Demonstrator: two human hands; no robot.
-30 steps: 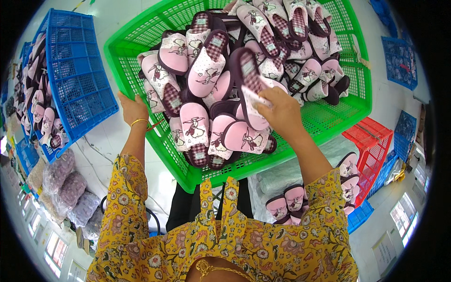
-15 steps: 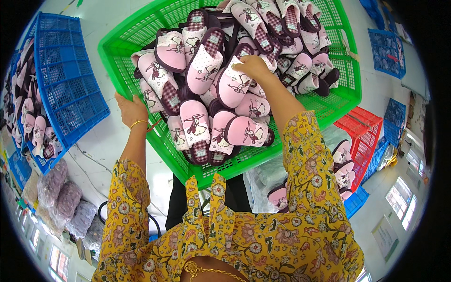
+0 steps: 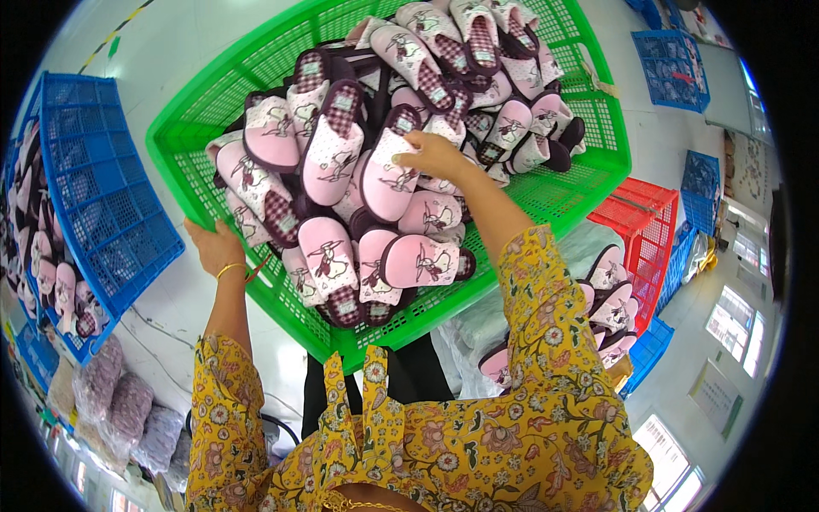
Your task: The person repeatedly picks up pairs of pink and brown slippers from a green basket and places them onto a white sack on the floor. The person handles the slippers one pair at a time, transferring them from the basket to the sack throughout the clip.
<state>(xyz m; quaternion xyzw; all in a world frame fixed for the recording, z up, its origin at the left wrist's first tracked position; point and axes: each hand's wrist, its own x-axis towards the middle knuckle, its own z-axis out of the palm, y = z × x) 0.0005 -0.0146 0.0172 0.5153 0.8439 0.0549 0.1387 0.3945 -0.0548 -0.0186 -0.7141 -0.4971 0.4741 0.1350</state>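
In front of me a large green plastic basket is heaped with pink and white slippers that have dark soles and checked linings. My left hand is closed on the basket's rim at its left side. Over the middle of the heap, my right hand pinches the side of a slipper, thumb on its upper and fingers by the opening. That slipper lies toe toward me among the others. Beside it rests another slipper, and nearer me one lies sideways, a pink slipper.
On the left stands a blue crate with more slippers behind its wall. Plastic-wrapped bundles are piled below it. To the right are a red crate and loose slippers beside my right sleeve. Farther off is another blue crate.
The whole scene has shifted left and down in the picture, surrounding crates included. Both hands keep their holds, the left on the basket rim and the right on the same slipper.
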